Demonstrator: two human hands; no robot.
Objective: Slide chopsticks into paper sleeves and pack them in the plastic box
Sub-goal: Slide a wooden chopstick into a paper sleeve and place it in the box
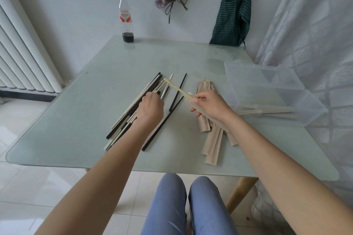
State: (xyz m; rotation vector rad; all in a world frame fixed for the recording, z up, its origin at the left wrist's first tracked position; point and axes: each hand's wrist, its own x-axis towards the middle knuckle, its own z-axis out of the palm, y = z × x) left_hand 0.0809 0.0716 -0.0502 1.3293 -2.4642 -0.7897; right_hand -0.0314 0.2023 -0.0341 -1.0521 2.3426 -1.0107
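Observation:
A heap of black and pale wooden chopsticks (131, 108) lies left of centre on the table. My left hand (150, 108) rests on that heap with its fingers curled down among the sticks; whether it grips one I cannot tell. My right hand (211, 106) holds a brown paper sleeve (205, 112) with a pale wooden chopstick (176, 87) sticking out of its far end. Loose brown paper sleeves (212, 145) are piled under and in front of that hand. The clear plastic box (267, 89) stands open at the right, with several sleeved chopsticks (267, 111) inside.
A plastic bottle (126, 19) with dark liquid stands at the table's far left edge (107, 47). Aprons (232, 9) hang on the wall behind. A radiator (21, 53) is at the left, a curtain (309, 25) at the right. My knees (187, 206) are under the near edge.

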